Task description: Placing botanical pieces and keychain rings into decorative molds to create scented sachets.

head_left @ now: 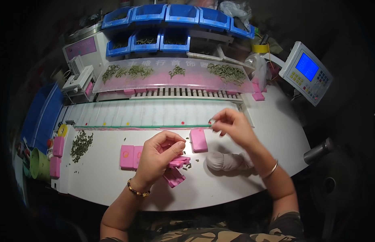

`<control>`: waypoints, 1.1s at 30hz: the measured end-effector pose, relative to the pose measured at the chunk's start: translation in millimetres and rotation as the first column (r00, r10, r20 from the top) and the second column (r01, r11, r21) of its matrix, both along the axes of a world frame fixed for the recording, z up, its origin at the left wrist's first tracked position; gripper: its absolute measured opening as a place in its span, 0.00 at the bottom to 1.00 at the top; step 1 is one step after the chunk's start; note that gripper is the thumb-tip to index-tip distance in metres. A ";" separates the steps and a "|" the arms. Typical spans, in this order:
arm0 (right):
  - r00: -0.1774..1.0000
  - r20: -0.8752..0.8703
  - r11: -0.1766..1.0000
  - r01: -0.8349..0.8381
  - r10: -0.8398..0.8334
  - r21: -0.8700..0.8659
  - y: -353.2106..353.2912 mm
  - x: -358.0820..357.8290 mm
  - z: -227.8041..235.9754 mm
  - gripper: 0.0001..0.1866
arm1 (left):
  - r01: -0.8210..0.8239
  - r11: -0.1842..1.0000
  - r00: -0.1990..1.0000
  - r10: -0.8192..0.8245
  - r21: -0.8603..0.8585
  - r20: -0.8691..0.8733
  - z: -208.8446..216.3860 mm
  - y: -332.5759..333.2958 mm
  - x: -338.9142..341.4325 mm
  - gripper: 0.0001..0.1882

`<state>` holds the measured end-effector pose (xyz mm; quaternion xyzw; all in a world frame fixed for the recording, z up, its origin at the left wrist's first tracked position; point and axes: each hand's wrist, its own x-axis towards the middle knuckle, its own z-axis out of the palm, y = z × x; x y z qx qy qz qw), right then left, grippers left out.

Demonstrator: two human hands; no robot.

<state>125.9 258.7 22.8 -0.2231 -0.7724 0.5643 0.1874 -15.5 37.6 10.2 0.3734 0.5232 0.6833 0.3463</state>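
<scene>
My left hand is closed, with its thumb and forefinger close together. Below its thumb, an opened pink mould block with notched edges appears to be held in the palm. Small dark green pieces lie just right of the mould. My right hand is raised farther right, thumb and fingers pinched on a tiny thing too small to name. Beneath it, near the glass strip, stands a closed pink block. Two more pink blocks sit left of my left hand, which partly covers one.
A grey cloth roll lies under my right forearm. Dark green pieces are heaped at left. Behind stand a white panelled strip, a clear tray with green ring-like pieces, blue bins and a keypad display.
</scene>
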 end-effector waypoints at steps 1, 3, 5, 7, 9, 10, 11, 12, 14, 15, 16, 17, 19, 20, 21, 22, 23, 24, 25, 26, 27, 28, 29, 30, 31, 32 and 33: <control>0.999 0.013 0.995 0.037 -0.039 0.089 22.4 -7.9 4.8 0.09 | 0.009 1.000 0.994 -0.008 -0.009 0.112 -5.8 0.4 -4.9 0.07; 0.987 0.024 0.962 0.150 -0.160 0.230 71.7 -22.4 16.0 0.08 | 0.014 0.998 0.962 0.006 -0.069 0.273 -11.5 5.1 -5.0 0.08; 0.959 0.030 0.929 0.263 -0.280 0.260 108.7 -44.3 32.5 0.08 | 0.029 0.997 0.945 -0.004 -0.069 0.328 -12.9 2.6 -5.6 0.08; 0.945 0.027 0.920 0.311 -0.326 0.237 135.6 -70.1 46.9 0.09 | 0.032 0.997 0.931 -0.002 -0.076 0.366 -11.0 -1.5 -10.6 0.07; 0.910 -0.092 0.891 0.415 -0.404 0.184 159.6 -91.4 47.5 0.08 | 0.002 0.997 0.925 0.028 -0.078 0.378 -9.2 -1.0 -11.3 0.07; 0.913 -0.098 0.896 0.408 -0.396 0.177 164.4 -100.9 46.4 0.08 | -0.008 0.997 0.928 0.038 -0.082 0.370 -10.8 -1.6 -12.3 0.07; 0.896 -0.157 0.891 0.436 -0.416 0.129 168.6 -109.0 44.3 0.08 | -0.028 0.996 0.935 0.056 -0.082 0.351 -15.8 -0.7 -13.2 0.07; 0.875 -0.212 0.885 0.459 -0.434 0.080 169.1 -116.2 42.1 0.09 | -0.050 0.995 0.940 0.075 -0.083 0.334 -20.9 -0.3 -14.5 0.07; 0.847 -0.247 0.854 0.508 -0.470 0.116 170.3 -116.8 36.5 0.09 | -0.056 0.996 0.947 0.074 -0.064 0.314 -22.5 -0.2 -15.6 0.07; 0.821 -0.303 0.833 0.538 -0.483 0.128 167.5 -112.4 34.0 0.09 | -0.044 0.997 0.942 0.064 -0.069 0.328 -22.0 0.6 -15.4 0.07; 0.794 -0.359 0.814 0.565 -0.491 0.137 161.8 -107.6 32.6 0.08 | -0.034 0.997 0.938 0.058 -0.073 0.342 -20.7 -0.2 -15.1 0.07; 0.801 -0.405 0.830 0.536 -0.442 0.156 155.7 -99.8 30.6 0.07 | -0.036 0.997 0.936 0.059 -0.074 0.346 -19.5 -1.1 -15.3 0.07; 0.835 -0.453 0.860 0.452 -0.313 0.239 129.3 -78.3 31.6 0.06 | -0.059 0.992 0.933 0.093 -0.110 0.348 -15.5 -2.8 -14.3 0.07; 0.873 -0.409 0.871 0.399 -0.264 0.288 103.6 -63.1 36.9 0.06 | -0.055 0.993 0.931 0.089 -0.106 0.354 -15.5 -2.5 -14.7 0.07; 0.906 -0.364 0.878 0.343 -0.215 0.334 72.2 -47.3 43.9 0.06 | -0.065 0.995 0.913 0.088 -0.070 0.399 -15.0 -3.0 -15.7 0.07; 0.949 -0.305 0.909 0.199 -0.085 0.366 44.3 -32.2 47.2 0.06 | -0.080 0.996 0.893 0.088 -0.037 0.441 -13.4 -3.4 -15.8 0.07; 0.971 -0.237 0.916 0.064 0.035 0.395 19.2 -12.9 50.2 0.06 | -0.100 0.994 0.869 0.111 -0.049 0.482 -8.3 0.4 -13.2 0.08; 0.968 -0.145 0.922 -0.142 0.206 0.361 -3.5 -4.3 44.0 0.07 | -0.111 0.992 0.868 0.126 -0.059 0.480 -10.3 0.6 -13.8 0.08; 0.920 -0.069 0.852 -0.326 0.385 0.409 -27.8 3.7 40.9 0.13 | -0.136 0.989 0.842 0.147 -0.058 0.518 -12.4 0.5 -13.8 0.09; 0.863 -0.063 0.824 -0.454 0.501 0.340 -57.6 6.7 39.3 0.18 | -0.155 0.986 0.815 0.161 -0.059 0.557 -15.8 0.6 -13.0 0.09; 0.832 -0.051 0.765 -0.482 0.553 0.428 -75.7 8.9 31.8 0.21 | -0.083 0.996 0.840 0.089 -0.034 0.535 -16.9 3.2 -7.6 0.11; 0.850 -0.049 0.729 -0.419 0.524 0.541 -95.1 12.8 25.6 0.19 | -0.064 0.998 0.840 0.068 -0.027 0.538 -15.4 9.0 2.0 0.11; 0.892 -0.048 0.632 -0.279 0.449 0.723 -104.7 14.4 14.7 0.18 | -0.030 1.000 0.783 0.022 0.002 0.621 -13.4 17.2 14.8 0.13; 0.919 -0.068 0.489 -0.143 0.389 0.861 -106.8 12.0 3.3 0.18 | -0.018 1.000 0.719 -0.004 0.025 0.695 -14.8 20.6 21.8 0.15; 0.918 -0.071 0.491 -0.142 0.391 0.860 -105.5 12.6 -1.3 0.18 | 0.030 0.998 0.734 -0.062 0.058 0.676 -21.2 21.8 21.0 0.19; 0.924 -0.127 0.538 -0.096 0.362 0.838 -104.7 12.0 -3.1 0.18 | 0.026 0.998 0.735 -0.057 0.056 0.675 -19.7 20.3 22.5 0.19; 0.927 -0.177 0.586 -0.055 0.331 0.809 -103.7 11.7 -5.3 0.18 | 0.033 0.994 0.690 -0.097 0.103 0.717 -16.2 19.6 23.6 0.20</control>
